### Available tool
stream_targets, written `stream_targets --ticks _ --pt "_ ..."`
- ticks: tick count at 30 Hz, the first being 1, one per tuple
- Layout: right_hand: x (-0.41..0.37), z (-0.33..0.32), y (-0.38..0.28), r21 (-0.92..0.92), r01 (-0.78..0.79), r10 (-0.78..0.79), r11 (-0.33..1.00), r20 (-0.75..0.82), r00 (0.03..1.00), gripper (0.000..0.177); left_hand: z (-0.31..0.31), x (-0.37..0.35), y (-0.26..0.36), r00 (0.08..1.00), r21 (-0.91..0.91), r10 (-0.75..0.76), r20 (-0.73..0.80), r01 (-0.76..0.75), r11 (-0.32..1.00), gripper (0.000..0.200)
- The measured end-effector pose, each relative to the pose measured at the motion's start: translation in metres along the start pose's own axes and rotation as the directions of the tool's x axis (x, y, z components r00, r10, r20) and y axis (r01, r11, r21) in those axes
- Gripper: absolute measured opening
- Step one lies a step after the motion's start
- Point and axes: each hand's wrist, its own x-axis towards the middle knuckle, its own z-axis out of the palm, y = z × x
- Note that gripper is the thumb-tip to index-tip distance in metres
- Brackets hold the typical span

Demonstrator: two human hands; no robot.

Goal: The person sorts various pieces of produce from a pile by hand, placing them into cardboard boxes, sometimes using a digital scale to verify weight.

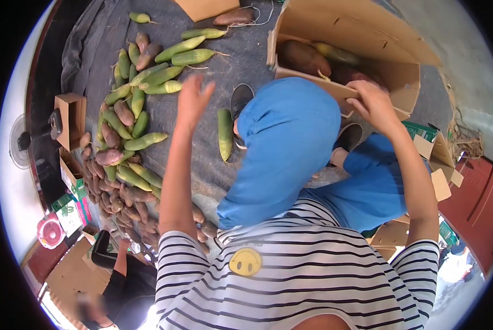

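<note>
My left hand (196, 98) is raised over the dark ground cloth with its fingers apart and nothing in it, close to the green radishes (171, 72) of the pile. My right hand (371, 103) grips the near edge of an open cardboard box (362, 33), its fingers bent over the rim. Inside that box lie large reddish-brown roots (304, 57) and a green one (337, 54). A single green radish (224, 135) lies on the cloth beside my shoe.
A heap of smaller brown roots (117, 198) spreads at the lower left. Another person (128, 280) in dark clothes is beyond it. Small boxes (73, 115) and a fan (21, 141) stand at the left edge. More cartons (439, 154) are at the right.
</note>
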Motion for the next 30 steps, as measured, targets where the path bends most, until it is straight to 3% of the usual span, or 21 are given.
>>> stream_targets --ticks 1,4,6,9,15,18,21,22,24,26,28,30 --pt "0.002 -0.001 -0.003 -0.041 -0.019 0.016 0.999 -0.067 0.998 0.027 0.012 -0.018 -0.040 0.994 0.073 -0.086 0.064 0.082 0.994 0.048" --pt "0.007 -0.005 -0.002 -0.007 -0.056 0.056 0.998 0.017 0.998 0.027 0.057 -0.077 -0.122 0.920 0.233 -0.330 0.210 0.281 0.931 0.056" --pt "0.011 -0.005 -0.006 -0.022 -0.057 0.057 0.998 0.017 0.998 0.028 0.095 -0.112 -0.166 0.903 0.243 -0.350 0.251 0.291 0.925 0.059" --pt "0.015 -0.006 -0.003 -0.033 -0.067 0.068 0.997 0.004 0.998 0.028 0.122 -0.138 -0.170 0.839 0.209 -0.455 0.300 0.407 0.889 0.064" --pt "0.018 -0.005 -0.007 -0.031 -0.125 0.126 0.992 0.028 0.992 0.027 0.155 -0.152 -0.163 0.766 0.215 -0.619 0.171 0.584 0.783 0.067" --pt "0.019 -0.006 -0.006 -0.047 -0.120 0.122 0.992 0.040 0.992 0.027 0.155 -0.152 -0.163 0.812 0.133 -0.567 0.139 0.552 0.823 0.066" --pt "0.021 -0.009 -0.005 -0.042 -0.109 0.111 0.993 0.035 0.993 0.027 0.149 -0.152 -0.167 0.824 0.086 -0.521 0.224 0.515 0.853 0.068" --pt "0.020 -0.007 -0.005 -0.037 -0.098 0.099 0.994 0.023 0.995 0.027 0.144 -0.153 -0.169 0.801 -0.039 -0.536 0.266 0.564 0.825 0.068" --pt "0.017 -0.007 -0.002 -0.037 -0.076 0.077 0.996 0.012 0.997 0.026 0.137 -0.147 -0.168 0.770 -0.278 -0.524 0.364 0.627 0.728 0.067" --pt "0.017 -0.008 0.002 -0.049 -0.055 0.056 0.997 0.018 0.998 0.026 0.108 -0.136 -0.134 0.561 -0.393 -0.610 0.560 0.827 0.401 0.058" --pt "0.014 -0.008 0.004 -0.063 -0.049 0.050 0.997 0.007 0.999 0.025 0.102 -0.137 -0.140 0.582 -0.585 -0.532 0.615 0.789 0.187 0.048" --pt "0.012 -0.006 0.008 -0.093 -0.021 0.020 0.995 -0.014 1.000 0.025 0.082 -0.135 -0.121 0.676 -0.644 -0.524 0.518 0.712 0.282 0.044"
